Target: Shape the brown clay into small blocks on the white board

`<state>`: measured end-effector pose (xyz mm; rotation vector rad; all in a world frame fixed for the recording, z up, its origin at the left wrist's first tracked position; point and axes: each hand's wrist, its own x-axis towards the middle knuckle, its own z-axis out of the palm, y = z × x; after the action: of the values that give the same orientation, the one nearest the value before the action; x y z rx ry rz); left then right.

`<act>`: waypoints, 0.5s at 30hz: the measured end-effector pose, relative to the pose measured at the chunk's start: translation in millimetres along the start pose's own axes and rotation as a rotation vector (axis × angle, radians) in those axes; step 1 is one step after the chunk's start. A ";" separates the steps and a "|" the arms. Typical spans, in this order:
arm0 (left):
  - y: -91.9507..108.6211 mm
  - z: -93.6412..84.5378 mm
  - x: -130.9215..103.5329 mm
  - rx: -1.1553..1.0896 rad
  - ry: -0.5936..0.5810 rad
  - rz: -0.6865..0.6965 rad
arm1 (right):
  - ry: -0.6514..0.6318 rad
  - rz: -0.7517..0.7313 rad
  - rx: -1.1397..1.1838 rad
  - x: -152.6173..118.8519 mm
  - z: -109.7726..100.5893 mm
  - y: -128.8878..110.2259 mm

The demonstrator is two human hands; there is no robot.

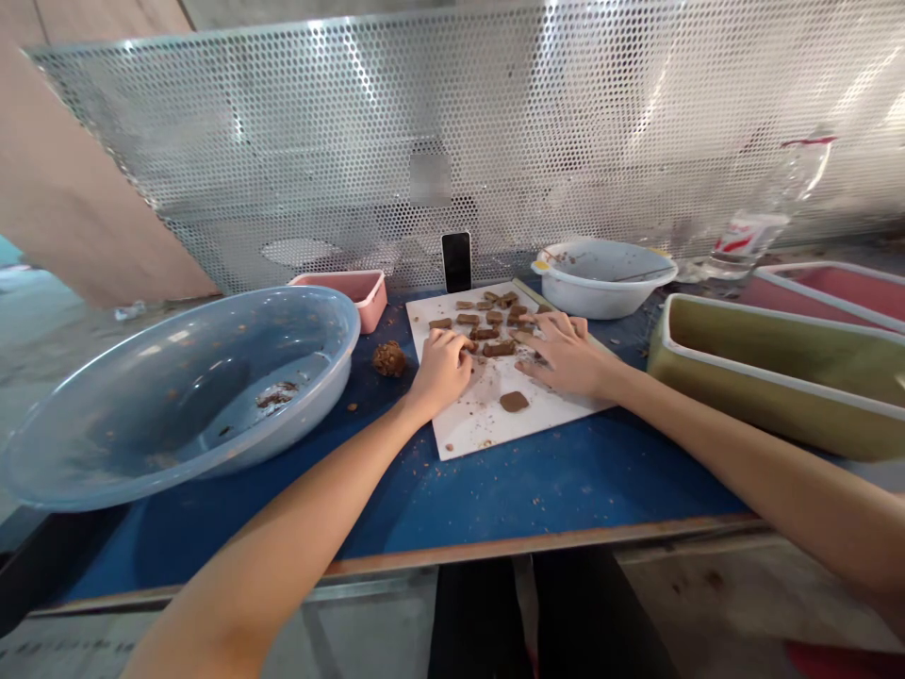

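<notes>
On a white board (pixel 467 429) lie several short brown blocks (pixel 499 348) of a clay-like material, roughly in rows, with crumbs around them. My left hand (pixel 445 366) rests at the board's left side, its fingers curled together beside the nearest blocks; what they hold, if anything, is hidden. Over the right part of the blocks, my right hand (pixel 566 354) is spread palm down, its fingertips at or touching some of them. A flat, rounded brown piece (pixel 514 402) lies on the board between my hands, nearer to me. Left of the board sits a crumbly brown lump (pixel 388 358).
A large blue basin (pixel 332 377) with scraps inside stands left on the blue table (pixel 495 500). Behind are a pink tray (pixel 374 300), an upright phone (pixel 456 262) and a white basin (pixel 600 302). An olive bin (pixel 764 391) and a plastic bottle (pixel 756 231) stand right.
</notes>
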<state>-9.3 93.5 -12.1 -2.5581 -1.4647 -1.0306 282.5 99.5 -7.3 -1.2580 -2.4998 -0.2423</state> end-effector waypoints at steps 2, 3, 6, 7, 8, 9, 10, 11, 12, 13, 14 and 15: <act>-0.5 0.3 -0.2 0.000 -0.004 -0.002 | -0.017 0.008 -0.012 0.5 -1.6 -0.4; -0.7 0.4 -0.2 -0.001 -0.006 -0.003 | -0.026 0.008 -0.015 0.7 -1.9 -0.3; -1.5 0.9 0.0 -0.004 -0.001 0.001 | -0.039 0.014 -0.015 0.9 -1.0 0.2; -1.7 1.1 0.1 -0.002 0.002 0.003 | -0.036 0.018 -0.015 1.0 -0.5 0.3; -1.8 1.3 0.2 0.000 0.004 0.005 | -0.030 0.020 -0.015 1.0 0.0 0.4; -1.9 1.5 0.3 0.002 0.006 0.005 | -0.026 0.019 -0.015 1.0 0.5 0.4; -1.9 1.6 0.4 0.004 0.006 0.005 | -0.025 0.017 -0.015 1.0 0.8 0.3; -2.0 1.8 0.4 0.004 0.006 0.004 | -0.027 0.015 -0.015 1.0 1.1 0.3; -2.0 1.9 0.4 0.003 0.006 0.004 | -0.032 0.011 -0.013 1.0 1.2 0.3; -2.0 2.0 0.4 0.002 0.005 0.004 | -0.037 0.007 -0.011 1.1 1.1 0.4; -2.0 2.0 0.4 0.001 0.005 0.004 | -0.041 0.003 -0.007 1.2 1.0 0.5; -2.0 2.0 0.4 0.002 0.005 0.004 | -0.040 0.000 -0.002 1.3 0.8 0.7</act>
<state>-9.7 95.6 -14.0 -2.5543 -1.4576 -1.0343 282.2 101.1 -7.6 -1.2752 -2.5340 -0.2212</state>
